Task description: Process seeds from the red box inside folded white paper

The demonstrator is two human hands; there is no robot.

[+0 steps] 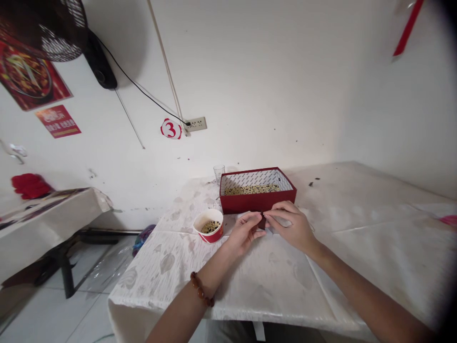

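Note:
My left hand (244,231) and my right hand (291,225) meet on the white tablecloth just in front of a red box (257,200). Their fingers are curled and pinched together around a small dark thing between them that I cannot make out. The box is open on top, has a patterned white lining and holds a layer of mixed light and dark grains. A red-and-white paper cup (209,226) with the same grains stands left of my left hand. A brown bead bracelet (201,289) is on my left wrist.
The table (357,228) stands against a white wall, its front edge near me and its left edge by the cup. A small clear glass (219,173) is behind the box. Another table (46,214) with a red cloth stands at far left across a tiled floor.

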